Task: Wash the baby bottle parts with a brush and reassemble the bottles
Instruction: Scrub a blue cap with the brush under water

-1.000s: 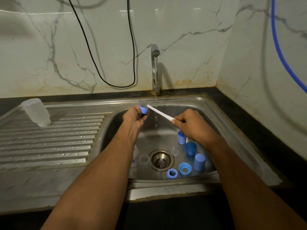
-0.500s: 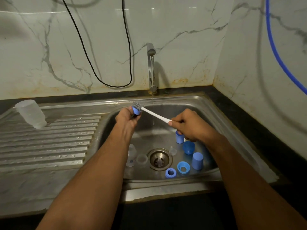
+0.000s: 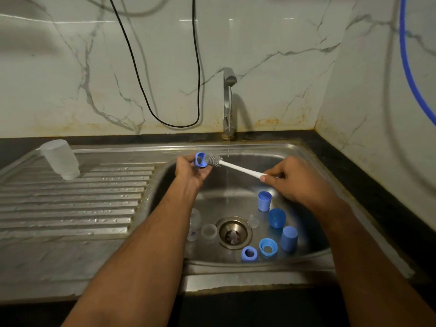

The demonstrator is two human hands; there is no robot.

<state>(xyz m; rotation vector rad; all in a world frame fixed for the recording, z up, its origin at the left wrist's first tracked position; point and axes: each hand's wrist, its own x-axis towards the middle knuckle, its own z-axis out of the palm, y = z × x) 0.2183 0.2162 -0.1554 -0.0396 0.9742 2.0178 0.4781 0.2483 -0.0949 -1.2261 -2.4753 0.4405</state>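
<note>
L hand fingers curl round a blue ring, holding it up over the sink's back-left edge w/ its opening tipped toward the camera. R hand fingers pinch the white handle end of the brush; grey bristle head sits just at the ring's right side, touching or nearly so. Can't tell if bristles are inside the ring.

Step in hand, by my read: scrubbing this ring, early-to-mid in the wash phase; reassembly not begun. Next move prob needs the bristle head pushed through the opening and twisted while L hand turns the ring, then a rinse under the thin stream from the tap, which falls just right of the brush head.

The ring: small, blue plastic, round, open centre, wet-looking.

Further out, in the sink basin: blue cups, caps and 2 more rings lie right of the drain; a clear bottle body and clear ring lie left of it, partly behind the L forearm. A clear bottle stands inverted on the drainboard, well apart.
</note>
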